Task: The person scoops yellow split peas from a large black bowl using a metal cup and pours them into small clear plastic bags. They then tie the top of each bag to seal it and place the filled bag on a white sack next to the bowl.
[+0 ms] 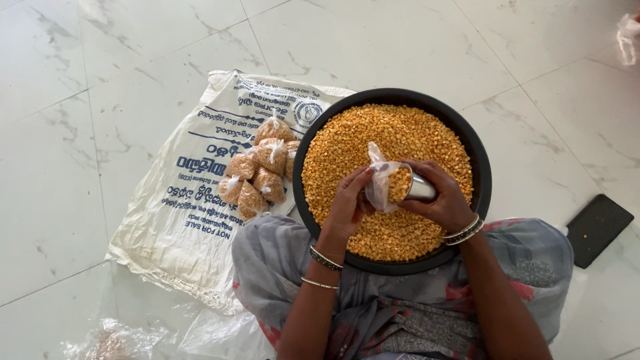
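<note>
Your right hand (445, 200) is wrapped tight around a small steel cup (420, 189), tipped sideways with its mouth full of yellow split lentils, right at the middle of the frame. Left hand (348, 205) has its fingers pinched shut on the rim of a little clear plastic bag (379, 183), holding it open against the cup's mouth, so cup and bag are touching. Bangles on both wrists, and your grey patterned clothing fills the bottom centre.

Both hands are over a big round black pan (481, 175) that sits just past your lap, heaped nearly to the rim with the same lentils (373, 133).

Left of the pan, just beside its edge, there's a cluster of filled packets (257, 175), knotted at the top, lying on a white printed sack (193, 200) spread flat on the marble floor (80, 80). Some crumpled clear plastic (113, 341) sits at the lower left.

Off to the right edge, well apart from the pan, a flat black rectangular thing (599, 229) lies on the tiles, can't tell what it is. Upper right corner has a scrap of clear plastic (627, 37)
</note>
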